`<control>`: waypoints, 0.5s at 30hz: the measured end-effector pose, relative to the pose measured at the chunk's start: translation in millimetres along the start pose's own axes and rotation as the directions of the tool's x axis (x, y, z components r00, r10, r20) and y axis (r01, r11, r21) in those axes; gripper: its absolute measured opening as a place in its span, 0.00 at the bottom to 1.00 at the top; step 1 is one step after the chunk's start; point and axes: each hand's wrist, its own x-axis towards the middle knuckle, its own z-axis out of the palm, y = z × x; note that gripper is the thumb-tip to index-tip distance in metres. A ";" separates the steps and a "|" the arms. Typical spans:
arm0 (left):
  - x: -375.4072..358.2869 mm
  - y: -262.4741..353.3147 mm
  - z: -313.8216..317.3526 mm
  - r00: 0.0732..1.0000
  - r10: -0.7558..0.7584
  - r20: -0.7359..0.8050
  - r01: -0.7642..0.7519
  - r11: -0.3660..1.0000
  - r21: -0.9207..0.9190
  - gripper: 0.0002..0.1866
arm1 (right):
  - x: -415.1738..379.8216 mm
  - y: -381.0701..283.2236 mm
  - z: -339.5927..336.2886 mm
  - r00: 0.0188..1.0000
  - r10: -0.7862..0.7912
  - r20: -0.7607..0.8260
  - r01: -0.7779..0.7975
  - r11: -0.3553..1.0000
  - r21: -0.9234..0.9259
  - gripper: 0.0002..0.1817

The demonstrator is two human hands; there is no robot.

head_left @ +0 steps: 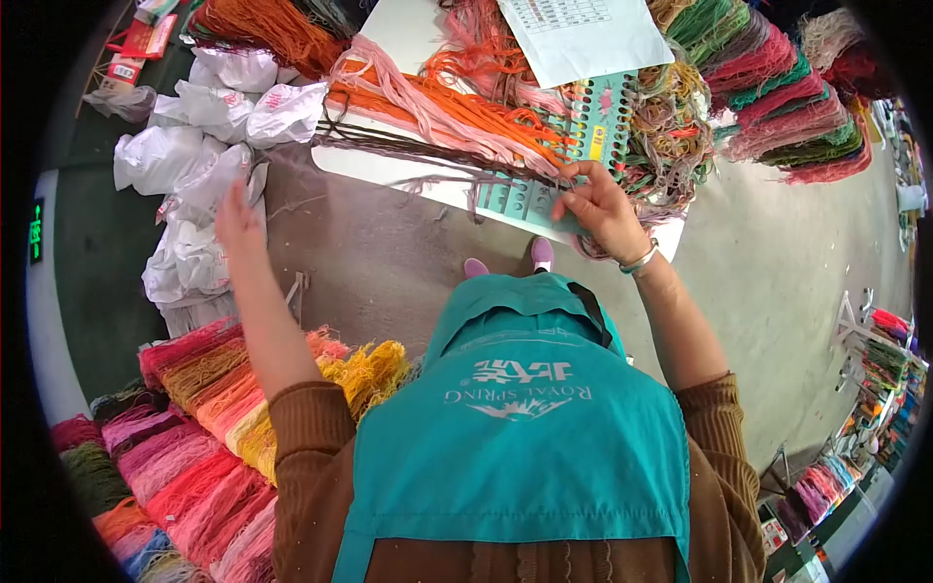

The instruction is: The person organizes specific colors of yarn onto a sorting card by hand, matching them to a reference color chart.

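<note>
My right hand [604, 209] is at the near edge of a green thread card [530, 201] with rows of holes, thumb and forefinger closed on strands of dark brown thread [428, 153]. Those strands stretch left across the white table [364, 171]. Beyond them lie orange thread [476, 109] and pale pink thread [394, 92], their ends gathered along the card. My left hand [236, 219] is raised off the table's left side, overlapping white plastic bags in this view; motion smears its fingers.
White plastic bags [199, 170] are piled at left. Colourful skeins [209, 437] hang at lower left, and more skeins [777, 97] at upper right. A printed sheet [588, 39] and a tangle of mixed threads [671, 136] lie on the table. Concrete floor [748, 253] shows at right.
</note>
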 end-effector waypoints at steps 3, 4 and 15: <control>6.8 15.4 -51.9 0.985 -0.169 0.025 0.171 0.971 -0.164 0.11 | -1.1 -4.5 3.0 0.998 -0.055 0.016 0.055 0.998 0.003 0.18; -16.0 8.9 -41.0 0.956 -0.220 0.194 0.265 0.932 -0.247 0.11 | -2.6 -9.2 5.1 0.997 -0.065 0.029 0.065 0.998 0.009 0.20; -258.4 -98.6 194.7 0.268 -0.593 0.759 0.453 0.773 0.444 0.24 | -11.2 -63.1 22.2 0.979 -0.075 0.191 0.075 0.997 0.006 0.27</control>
